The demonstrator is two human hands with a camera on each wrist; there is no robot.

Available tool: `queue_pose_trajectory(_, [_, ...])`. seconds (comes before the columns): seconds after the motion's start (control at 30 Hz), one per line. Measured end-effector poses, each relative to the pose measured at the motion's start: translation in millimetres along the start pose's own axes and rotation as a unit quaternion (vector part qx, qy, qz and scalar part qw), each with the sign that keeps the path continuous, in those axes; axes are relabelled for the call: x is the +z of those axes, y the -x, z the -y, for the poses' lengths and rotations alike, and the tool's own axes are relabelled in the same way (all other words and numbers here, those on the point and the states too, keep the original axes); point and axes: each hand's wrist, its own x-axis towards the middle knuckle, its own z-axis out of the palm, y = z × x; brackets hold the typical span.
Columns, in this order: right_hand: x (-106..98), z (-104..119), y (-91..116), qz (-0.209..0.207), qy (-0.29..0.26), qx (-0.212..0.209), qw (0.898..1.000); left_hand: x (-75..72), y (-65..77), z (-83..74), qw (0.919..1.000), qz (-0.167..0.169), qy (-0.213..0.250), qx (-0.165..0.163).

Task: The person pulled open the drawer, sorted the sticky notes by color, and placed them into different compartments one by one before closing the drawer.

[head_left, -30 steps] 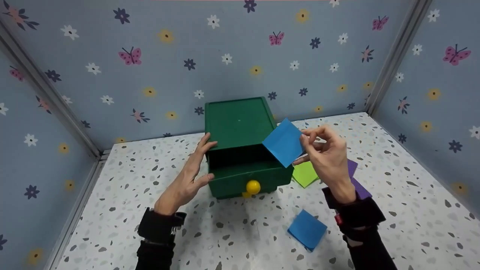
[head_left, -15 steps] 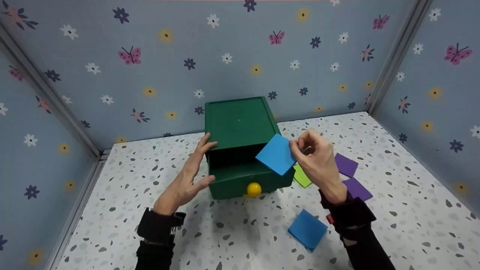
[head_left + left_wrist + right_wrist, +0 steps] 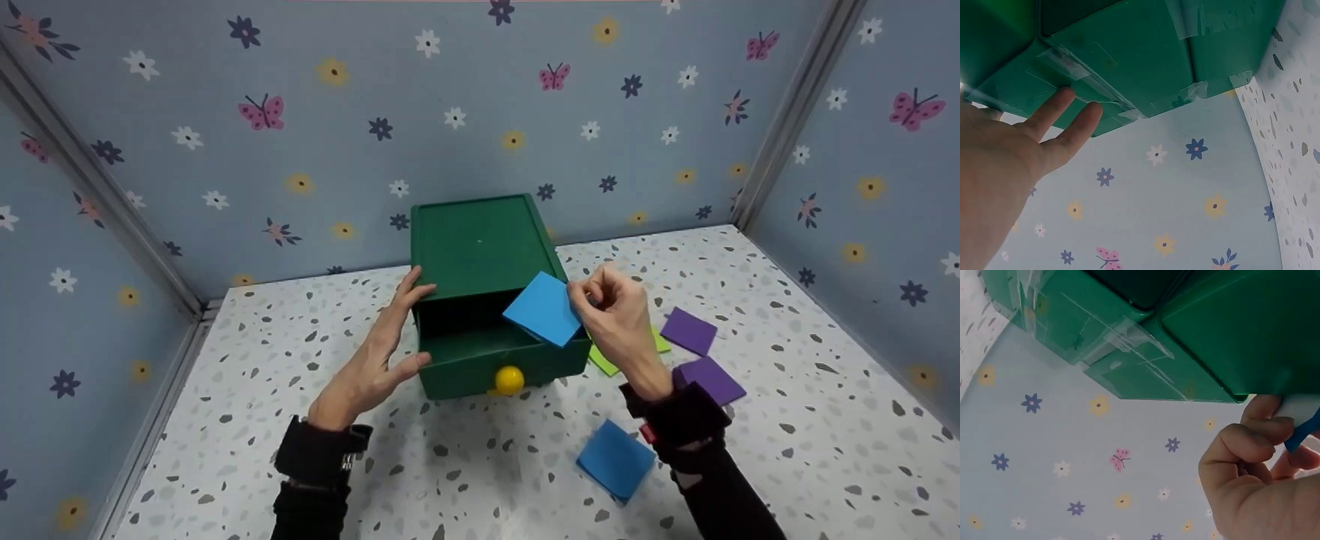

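A green plastic drawer box [image 3: 480,247] stands near the back wall, its upper drawer [image 3: 457,379] pulled out and dark inside. My right hand [image 3: 619,319] pinches a blue paper square [image 3: 541,309] by its right corner, over the right side of that drawer. In the right wrist view, only a bit of the blue square [image 3: 1302,432] shows beyond the curled fingers. My left hand [image 3: 375,356] has its fingers extended at the left side of the box, thumb near the drawer's front corner. Its fingertips [image 3: 1064,97] touch the taped green side in the left wrist view.
A blue stack of squares [image 3: 615,459] lies on the speckled tabletop [image 3: 465,487]. Two purple squares [image 3: 688,331] lie to the right, beyond a lime green square [image 3: 602,361] partly hidden by my right hand. Flowered panels [image 3: 337,150] enclose the back and sides.
My right hand has moved left and slightly down with the blue square, bringing it over the drawer. More of the purple squares shows. My left hand stays put.
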Motion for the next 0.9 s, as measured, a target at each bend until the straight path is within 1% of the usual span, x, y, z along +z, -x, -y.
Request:
queue_pose_trajectory(0.13, [-1.0,2.2,2.3,0.027,0.026,-0.013,0.999,-0.3,-0.8,1.5,1.0,0.004,-0.004,-0.006])
queue_pose_trajectory(0.23, [-4.6,17.1,5.0,0.062,0.042,-0.02,0.997,-0.7,-0.8,1.9,0.9999,0.005,-0.006,-0.011])
queue_pose_trajectory(0.37, [-10.0,34.4,7.4,0.113,0.033,-0.021,0.993,-0.4,0.1,1.7,0.9999,0.006,-0.002,-0.013])
queue_pose_trajectory(0.43, [-11.6,34.9,6.9,0.136,0.024,-0.016,0.99,-0.2,0.7,0.9,0.9999,0.005,0.01,-0.011])
queue_pose_trajectory(0.6, [-14.2,37.0,5.8,0.173,0.016,-0.004,0.985,0.7,2.0,1.0,0.9993,0.001,0.035,-0.008])
queue_pose_trajectory(0.7, [-13.5,32.3,4.6,0.178,0.011,-0.007,0.984,1.0,1.8,2.0,0.9994,0.0,0.034,-0.008])
queue_pose_trajectory(0.9, [-6.3,5.1,2.1,0.144,-0.001,-0.015,0.989,0.7,-0.2,3.7,0.9996,0.007,0.029,0.0])
